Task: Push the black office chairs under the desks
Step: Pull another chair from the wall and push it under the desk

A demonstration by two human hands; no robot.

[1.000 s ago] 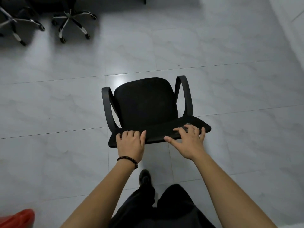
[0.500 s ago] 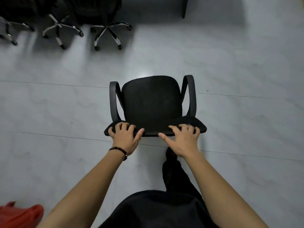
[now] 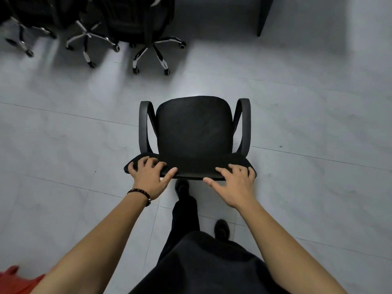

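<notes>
Pale grey floor tiles (image 3: 318, 115) with thin joints fill the view; at the centre stands the black office chair (image 3: 194, 132), out on open floor and well apart from the furniture at the top edge; its seat faces 12 o'clock, away from the person, and its backrest is at the 6 o'clock side, nearest them; the top edge of the backrest runs from 9 to 3 o'clock, while the two looped armrests run along the 6 to 12 line at either side of the seat.

The left hand (image 3: 148, 179) is on the 9 o'clock end of that top edge, fingers (image 3: 146, 161) curled over it and slightly spread, thumb stretched along the near side toward the middle; a dark beaded bracelet (image 3: 140, 193) circles that wrist; the right hand (image 3: 235, 185) grips the 3 o'clock end likewise, fingers bent over the edge and thumb splayed toward 9 o'clock.

At 11 o'clock, three other chairs (image 3: 148, 22) with chrome star bases stand in a row in shadow; at 1 o'clock a dark upright panel (image 3: 263, 15) meets the floor; a black shoe (image 3: 182, 186) sits just under the backrest; a red object (image 3: 17, 281) shows at 7 o'clock, cut off by the frame.
</notes>
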